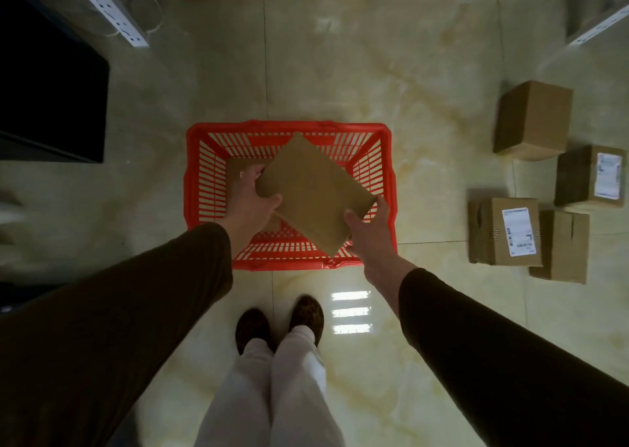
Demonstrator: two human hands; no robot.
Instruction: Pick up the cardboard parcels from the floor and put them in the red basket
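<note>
Parcel (311,194), flat and tilted, hangs over the red basket (194,187), left hand (252,198) gripping one corner, right hand (366,232) pinching its near edge. Let go crooked, it could catch the rim and tip out.

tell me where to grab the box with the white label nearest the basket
Grip the labelled box across its two plain side faces, coming down from above. It lies flat on the floor, label upward, with another box close against its right side, so the near and far faces look freer.
</note>
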